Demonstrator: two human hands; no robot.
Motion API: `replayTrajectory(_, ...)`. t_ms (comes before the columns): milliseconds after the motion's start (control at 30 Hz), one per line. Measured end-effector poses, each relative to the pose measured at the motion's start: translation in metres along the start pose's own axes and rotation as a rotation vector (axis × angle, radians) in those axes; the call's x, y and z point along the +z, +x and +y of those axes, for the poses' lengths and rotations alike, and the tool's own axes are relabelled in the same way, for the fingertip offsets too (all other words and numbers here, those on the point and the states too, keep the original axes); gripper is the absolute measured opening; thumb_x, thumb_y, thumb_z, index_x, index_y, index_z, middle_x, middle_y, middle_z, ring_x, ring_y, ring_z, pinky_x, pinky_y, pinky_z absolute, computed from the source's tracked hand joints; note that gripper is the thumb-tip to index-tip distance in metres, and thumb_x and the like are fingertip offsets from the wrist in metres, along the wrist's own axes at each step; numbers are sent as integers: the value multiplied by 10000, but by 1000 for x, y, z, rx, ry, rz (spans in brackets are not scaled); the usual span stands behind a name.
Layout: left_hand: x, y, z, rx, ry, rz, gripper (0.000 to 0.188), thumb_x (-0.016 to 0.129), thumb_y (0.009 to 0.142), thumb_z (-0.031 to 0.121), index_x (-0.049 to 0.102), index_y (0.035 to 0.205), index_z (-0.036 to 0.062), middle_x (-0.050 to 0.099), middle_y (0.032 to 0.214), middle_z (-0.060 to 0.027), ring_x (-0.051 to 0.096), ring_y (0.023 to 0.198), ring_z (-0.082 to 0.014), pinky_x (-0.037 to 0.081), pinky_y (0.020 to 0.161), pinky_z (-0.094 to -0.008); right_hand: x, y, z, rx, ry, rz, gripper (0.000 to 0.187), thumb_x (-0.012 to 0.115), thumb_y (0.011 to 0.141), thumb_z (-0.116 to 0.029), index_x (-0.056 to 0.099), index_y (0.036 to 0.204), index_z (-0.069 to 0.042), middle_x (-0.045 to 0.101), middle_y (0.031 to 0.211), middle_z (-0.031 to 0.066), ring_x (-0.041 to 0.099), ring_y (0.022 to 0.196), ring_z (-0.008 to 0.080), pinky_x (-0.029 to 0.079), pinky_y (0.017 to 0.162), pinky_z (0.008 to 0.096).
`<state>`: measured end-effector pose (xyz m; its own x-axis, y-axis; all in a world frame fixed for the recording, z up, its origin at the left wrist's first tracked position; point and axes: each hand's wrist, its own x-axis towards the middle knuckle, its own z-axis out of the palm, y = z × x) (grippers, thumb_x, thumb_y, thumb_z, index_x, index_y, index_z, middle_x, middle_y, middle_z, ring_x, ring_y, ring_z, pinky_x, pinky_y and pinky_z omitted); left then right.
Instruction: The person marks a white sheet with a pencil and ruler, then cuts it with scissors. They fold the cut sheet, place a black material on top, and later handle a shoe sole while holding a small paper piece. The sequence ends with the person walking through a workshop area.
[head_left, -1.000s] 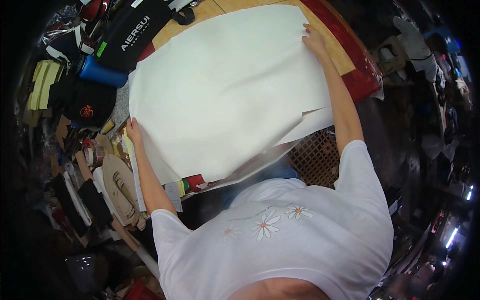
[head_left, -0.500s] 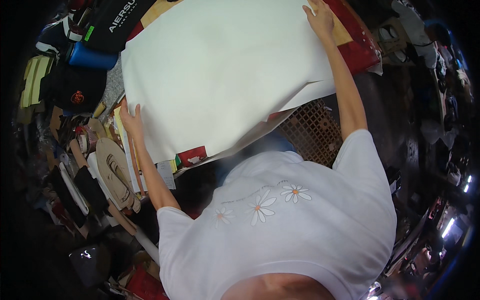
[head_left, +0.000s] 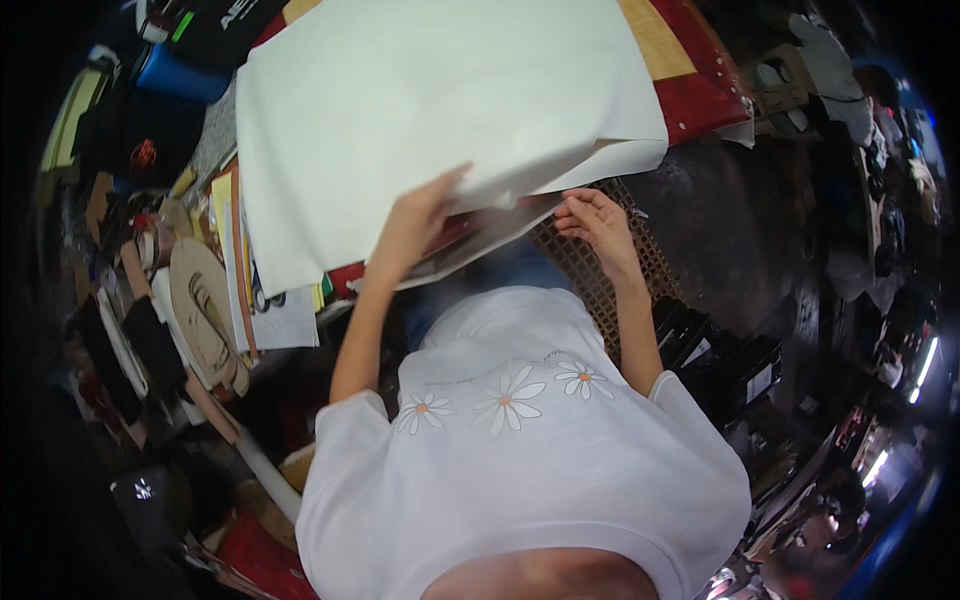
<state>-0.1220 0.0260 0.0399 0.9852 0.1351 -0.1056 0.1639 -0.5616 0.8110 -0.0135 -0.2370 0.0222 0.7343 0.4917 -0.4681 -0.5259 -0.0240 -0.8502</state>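
Observation:
A large white sheet [head_left: 440,110] lies spread over a table with a wood-and-red top [head_left: 700,95]. My left hand [head_left: 412,222] is at the sheet's near edge, fingers laid up over the top and the edge lifted a little. My right hand [head_left: 597,222] hovers just below the near right edge with its fingers curled; whether it pinches a lower layer is unclear. Dark and red layers [head_left: 470,235] show under the lifted edge. My white shirt with daisy prints [head_left: 510,450] fills the lower picture.
A stack of papers and thin boards [head_left: 270,305] pokes out at the sheet's left. Tan sole-shaped pieces [head_left: 205,315] and dark clutter lie further left. A blue roll [head_left: 180,75] sits far left. A brown mesh panel [head_left: 600,275] and black boxes [head_left: 720,355] are at right.
Both hands have come back from the sheet's far and side corners to its near edge. The sheet now lies further up the table, with its near edge raised.

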Motion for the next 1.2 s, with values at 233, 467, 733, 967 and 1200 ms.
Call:
replayTrajectory(233, -29, 45, -46, -150, -477, 49, 392, 439, 985, 372, 568, 1138, 35, 598, 974, 8, 518, 923, -80, 401, 866, -238, 56, 11, 1, -146, -138, -52, 426, 655, 864, -165, 513, 1201, 53, 607, 1079, 148, 646, 866, 166, 523, 719, 264)
replayTrajectory(467, -21, 48, -53, -203, -595, 60, 397, 461, 969, 392, 581, 1121, 45, 592, 973, 4, 494, 978, -82, 370, 922, -247, 86, 14, 6, -574, -1062, 20, 268, 752, 712, -229, 662, 929, -99, 570, 1028, 95, 566, 886, 262, 471, 739, 355)
replayTrajectory(733, -29, 34, -34, -306, -579, -218, 494, 471, 953, 415, 568, 1233, 19, 593, 1205, -82, 483, 1159, -170, 348, 1008, -315, 60, -33, -24, -595, -801, 78, 209, 645, 833, -138, 570, 997, -32, 640, 900, 120, 617, 795, 192, 467, 657, 336)
replayTrajectory(967, 29, 7, -8, 291, 408, 62, 540, 654, 799, 390, 547, 1281, 171, 378, 1420, -151, 327, 1318, -323, 207, 1102, -452, 22, -75, -80, -155, -151, -402, 628, 655, 804, 9, 362, 1359, -7, 616, 1006, 75, 573, 843, 72, 459, 712, 191)
replayTrajectory(1200, 31, -9, -3, 236, 377, 119, 491, 612, 849, 364, 530, 1288, 160, 396, 1409, -136, 332, 1319, -309, 213, 1104, -459, 38, 20, -106, -324, 305, -451, 503, 543, 926, -180, 364, 1357, 7, 465, 1277, 172, 569, 1048, 224, 429, 986, 377)
